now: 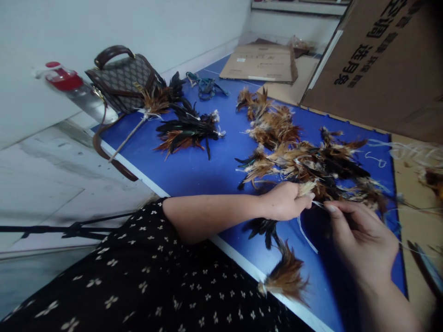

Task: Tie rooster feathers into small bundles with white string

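Observation:
My left hand (285,201) is closed around a bundle of feathers, whose pale quill ends (307,187) stick out past the thumb and forefinger. Dark feathers (262,228) show below this hand; I cannot tell if they belong to the held bundle. Between the thumb and forefinger of my right hand (362,235) is a thin white string (317,204), drawn taut from the quill ends. A loose white strip (306,235) hangs under the hands. Just beyond them lies a heap of brown and black feather bundles (294,159). A tied brown bundle (285,276) rests at the near table edge.
Black feathers (190,124) lie on the blue table (221,170) at left, near a handbag (121,80) and a bottle (81,94). Flat cardboard (261,62) lies at the back, and a large carton (387,64) stands at right. Scissors-like blades (425,267) sit at far right.

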{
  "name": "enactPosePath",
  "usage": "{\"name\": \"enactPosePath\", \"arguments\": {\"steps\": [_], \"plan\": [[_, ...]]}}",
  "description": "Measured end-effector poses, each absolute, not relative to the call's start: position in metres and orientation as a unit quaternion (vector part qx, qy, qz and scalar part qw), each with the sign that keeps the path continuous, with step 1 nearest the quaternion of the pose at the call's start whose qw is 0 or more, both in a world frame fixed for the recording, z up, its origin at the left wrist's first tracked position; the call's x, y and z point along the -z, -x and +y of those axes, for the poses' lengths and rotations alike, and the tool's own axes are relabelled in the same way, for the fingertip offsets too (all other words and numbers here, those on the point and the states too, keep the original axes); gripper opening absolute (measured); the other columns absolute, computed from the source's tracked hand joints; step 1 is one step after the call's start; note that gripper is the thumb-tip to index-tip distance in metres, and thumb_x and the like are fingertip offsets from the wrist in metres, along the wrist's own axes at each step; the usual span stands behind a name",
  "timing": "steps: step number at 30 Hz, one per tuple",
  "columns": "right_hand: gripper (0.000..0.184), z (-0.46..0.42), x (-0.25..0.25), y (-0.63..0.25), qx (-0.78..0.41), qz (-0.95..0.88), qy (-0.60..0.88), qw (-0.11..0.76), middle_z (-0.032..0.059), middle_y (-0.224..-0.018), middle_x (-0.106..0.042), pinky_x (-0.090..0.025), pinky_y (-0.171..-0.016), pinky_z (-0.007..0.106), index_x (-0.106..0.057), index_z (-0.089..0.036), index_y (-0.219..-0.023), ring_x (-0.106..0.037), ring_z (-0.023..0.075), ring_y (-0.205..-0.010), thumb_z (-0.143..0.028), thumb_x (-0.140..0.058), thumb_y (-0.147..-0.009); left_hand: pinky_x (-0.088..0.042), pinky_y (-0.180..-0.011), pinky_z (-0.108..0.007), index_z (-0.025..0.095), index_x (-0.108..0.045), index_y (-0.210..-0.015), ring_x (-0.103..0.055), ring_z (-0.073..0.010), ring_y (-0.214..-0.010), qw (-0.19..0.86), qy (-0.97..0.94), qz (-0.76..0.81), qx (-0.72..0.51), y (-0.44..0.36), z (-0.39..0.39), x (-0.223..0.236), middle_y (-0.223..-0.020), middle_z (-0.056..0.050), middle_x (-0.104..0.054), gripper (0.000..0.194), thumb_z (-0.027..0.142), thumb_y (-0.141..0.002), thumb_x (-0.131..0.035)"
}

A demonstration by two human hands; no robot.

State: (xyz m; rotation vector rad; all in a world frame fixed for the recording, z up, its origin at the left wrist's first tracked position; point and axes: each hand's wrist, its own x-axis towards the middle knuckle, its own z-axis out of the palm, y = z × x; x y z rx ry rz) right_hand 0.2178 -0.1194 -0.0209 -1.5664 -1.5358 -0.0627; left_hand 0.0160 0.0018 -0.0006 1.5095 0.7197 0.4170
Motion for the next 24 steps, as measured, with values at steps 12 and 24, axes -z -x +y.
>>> {"name": "enactPosePath", "arguments": {"steps": [12, 24], "plan": [[0.028, -0.119, 0.022, -0.219, 0.043, -0.61, 0.651, 0.449, 0.0065, -0.094, -0.087, -0.063, -0.079, 0.037, -0.089, -0.025, -0.099, -0.081, 0.0232, -0.082, -0.048, -0.081, -0.112, -0.031, -0.048, -0.021, 0.016, -0.073, -0.092, -0.045, -0.0031, -0.051, 0.78, -0.518, 0.319, -0.145, -0.018, 0.01, 0.011, -0.077, 0.002, -0.07, 0.041, 0.044, -0.096, -0.103], [0.035, -0.128, 0.014, -0.224, -0.129, -0.529, 0.681, 0.489, 0.0058, -0.09, -0.084, -0.059, -0.065, 0.032, -0.088, -0.025, -0.101, -0.075, 0.0207, -0.073, -0.06, -0.091, -0.103, -0.035, -0.044, -0.022, 0.015, -0.068, -0.079, -0.046, -0.0023, -0.046, 0.751, -0.509, 0.376, -0.189, -0.022, 0.004, -0.008, -0.071, 0.004, -0.068, 0.04, 0.028, -0.101, -0.098]]}}
